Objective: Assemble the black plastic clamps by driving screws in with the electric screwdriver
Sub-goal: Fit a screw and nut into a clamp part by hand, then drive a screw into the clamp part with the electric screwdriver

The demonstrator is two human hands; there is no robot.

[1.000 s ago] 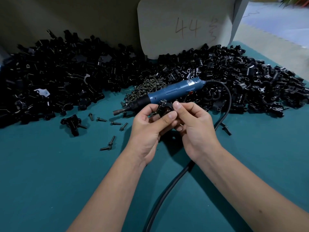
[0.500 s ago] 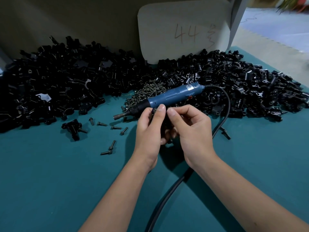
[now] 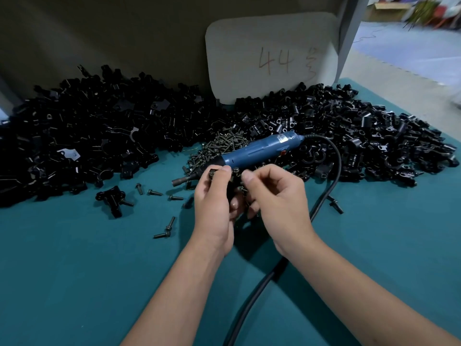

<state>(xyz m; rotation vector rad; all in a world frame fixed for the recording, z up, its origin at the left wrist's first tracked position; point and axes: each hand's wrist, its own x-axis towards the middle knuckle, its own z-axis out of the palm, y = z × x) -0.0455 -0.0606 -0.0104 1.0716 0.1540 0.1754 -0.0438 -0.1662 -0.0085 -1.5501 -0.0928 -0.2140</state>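
My left hand (image 3: 215,208) and right hand (image 3: 275,206) meet above the teal table (image 3: 74,283), fingers curled, pinching one small black clamp (image 3: 233,188) between them, with screw heads showing at my fingertips. Just behind my hands the blue electric screwdriver (image 3: 254,152) lies flat on the table, its long axis running diagonally: the bit end points down-left toward me, the cord end up-right, where a black cable (image 3: 321,203) loops back past my right wrist. It rests against a pile of screws (image 3: 222,146), with heaps of black clamp parts (image 3: 99,136) along the back and loose screws (image 3: 164,231) to the left.
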